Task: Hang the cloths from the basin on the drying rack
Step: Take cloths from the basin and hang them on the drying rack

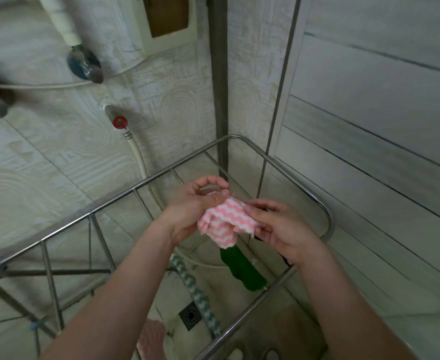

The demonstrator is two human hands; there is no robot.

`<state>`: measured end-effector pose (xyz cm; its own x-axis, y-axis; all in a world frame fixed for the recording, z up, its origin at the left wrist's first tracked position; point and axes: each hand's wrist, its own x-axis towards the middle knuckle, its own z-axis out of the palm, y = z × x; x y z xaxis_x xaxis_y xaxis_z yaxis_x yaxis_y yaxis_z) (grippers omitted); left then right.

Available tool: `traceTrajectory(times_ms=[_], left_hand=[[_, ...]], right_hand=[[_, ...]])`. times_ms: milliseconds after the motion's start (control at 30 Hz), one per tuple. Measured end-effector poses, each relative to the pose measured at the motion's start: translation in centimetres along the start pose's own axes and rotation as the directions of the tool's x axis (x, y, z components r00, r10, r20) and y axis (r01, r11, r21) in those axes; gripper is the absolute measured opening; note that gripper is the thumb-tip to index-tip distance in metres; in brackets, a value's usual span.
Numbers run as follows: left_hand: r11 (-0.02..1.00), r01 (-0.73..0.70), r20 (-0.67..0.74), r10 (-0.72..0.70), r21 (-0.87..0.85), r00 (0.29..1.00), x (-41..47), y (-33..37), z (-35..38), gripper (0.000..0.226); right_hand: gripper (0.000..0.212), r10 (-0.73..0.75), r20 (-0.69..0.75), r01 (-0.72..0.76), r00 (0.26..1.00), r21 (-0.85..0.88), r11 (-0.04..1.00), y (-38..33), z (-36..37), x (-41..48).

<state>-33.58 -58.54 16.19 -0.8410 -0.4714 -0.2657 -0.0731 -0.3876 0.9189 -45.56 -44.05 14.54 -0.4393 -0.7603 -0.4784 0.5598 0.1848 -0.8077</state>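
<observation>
A pink-and-white zigzag cloth (226,223) is bunched between both hands above the steel drying rack (325,211). My left hand (195,203) pinches its upper left edge with curled fingers. Its right edge is gripped by my right hand (278,229). Below, a green-and-white zigzag cloth (200,292) and a dark green cloth (242,268) hang from the rack's bars. The basin is not in view.
A tiled wall with a red-handled tap (119,122) and white hose (138,152) stands behind the rack. A floor drain (190,315) lies under the rack. A pink object (152,336) lies on the floor below. A panelled wall (382,126) borders the right.
</observation>
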Motion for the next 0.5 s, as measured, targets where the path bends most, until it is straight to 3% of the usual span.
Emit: traceTrajectory(times_ms=[100, 267, 333, 433, 500], left_hand=[[0.933, -0.039, -0.017, 0.049, 0.358, 0.999, -1.2, -0.1, -1.7, 0.018], [0.642, 0.010, 0.084, -0.116, 0.767, 0.990, -2.9, 0.1, -2.8, 0.053], [0.633, 0.003, 0.060, -0.077, 0.774, 0.995, -3.6, 0.1, -3.2, 0.050], [0.720, -0.085, 0.050, 0.070, 0.689, 0.996, -4.1, 0.1, -4.1, 0.019], [0.769, -0.084, 0.034, 0.081, 0.633, 0.996, -4.3, 0.1, -4.6, 0.005]], right_hand=[[0.004, -0.067, -0.092, 0.056, 0.993, -0.124, 0.991, -0.1, 1.4, 0.4], [0.009, -0.204, -0.188, 0.129, 0.961, -0.349, 0.928, -0.3, 3.1, 1.0], [0.009, -0.217, -0.172, 0.136, 0.961, -0.391, 0.910, -0.7, 2.9, 1.1], [0.024, -0.163, -0.097, 0.103, 0.982, -0.447, 0.888, -1.0, 2.4, 1.0], [0.028, -0.128, -0.045, 0.090, 0.991, -0.489, 0.867, -1.2, 2.3, 0.7]])
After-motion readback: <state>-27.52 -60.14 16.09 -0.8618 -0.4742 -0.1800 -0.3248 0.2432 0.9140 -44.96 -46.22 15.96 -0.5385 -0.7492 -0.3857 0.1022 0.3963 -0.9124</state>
